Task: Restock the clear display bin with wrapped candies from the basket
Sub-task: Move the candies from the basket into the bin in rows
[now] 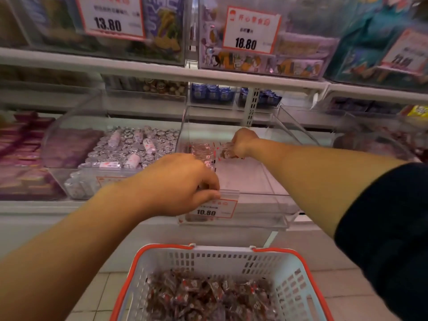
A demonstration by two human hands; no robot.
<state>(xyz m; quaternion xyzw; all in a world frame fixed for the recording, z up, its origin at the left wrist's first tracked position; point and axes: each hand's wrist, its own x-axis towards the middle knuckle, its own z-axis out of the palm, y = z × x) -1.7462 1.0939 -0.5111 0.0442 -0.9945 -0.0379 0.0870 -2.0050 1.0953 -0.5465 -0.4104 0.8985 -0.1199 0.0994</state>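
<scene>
The clear display bin (259, 200) sits on the lower shelf, its lid raised, with a 10.80 price tag (215, 210) on its front. My left hand (183, 181) grips the bin's front edge at the tag holder. My right hand (243, 142) reaches deep inside the bin and holds a bunch of brown wrapped candies (225, 152). A small pile of the same candies (201, 150) lies at the bin's back left. Below, a white basket with an orange rim (308, 283) holds several more wrapped candies (203, 295).
A neighbouring clear bin (69, 144) on the left holds silver-wrapped sweets (136, 147). Pink packets (20, 144) fill the far left. Above runs a white shelf (139, 68) with bins tagged 13.80 and 18.80. Blue packets (213, 93) sit behind. Tiled floor surrounds the basket.
</scene>
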